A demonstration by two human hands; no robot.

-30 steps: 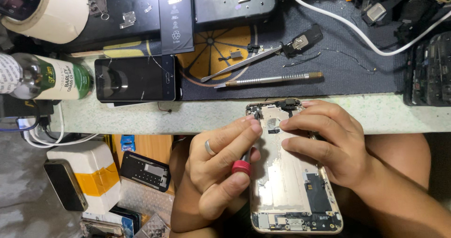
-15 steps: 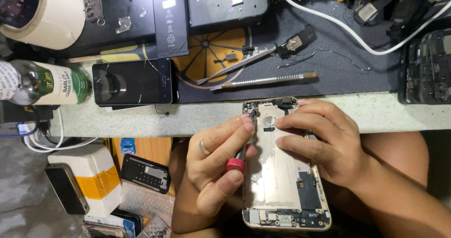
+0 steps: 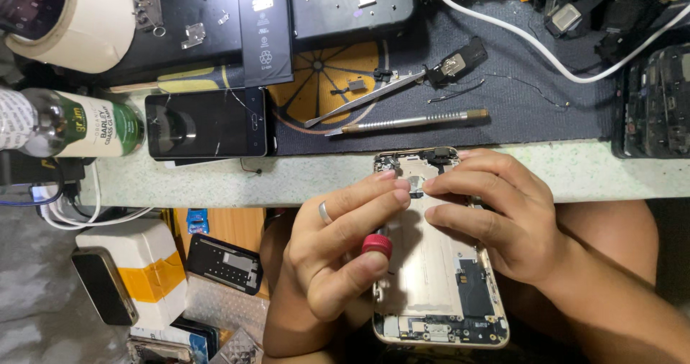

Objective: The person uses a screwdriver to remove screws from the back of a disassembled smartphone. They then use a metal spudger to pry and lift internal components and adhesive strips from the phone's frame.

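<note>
The left hand (image 3: 338,252) grips a red-capped screwdriver (image 3: 376,245), tip at the upper end of the opened gold phone chassis (image 3: 438,278), which overhangs the tabletop (image 3: 215,181) edge. The right hand (image 3: 496,220) pinches the chassis top steady. Recommended: keep the driver upright, press lightly, and steady the chassis.

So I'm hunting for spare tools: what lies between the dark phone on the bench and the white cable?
In the head view, between the dark phone and the white cable lie tweezers, a metal-handled pick and a small black part.
</note>
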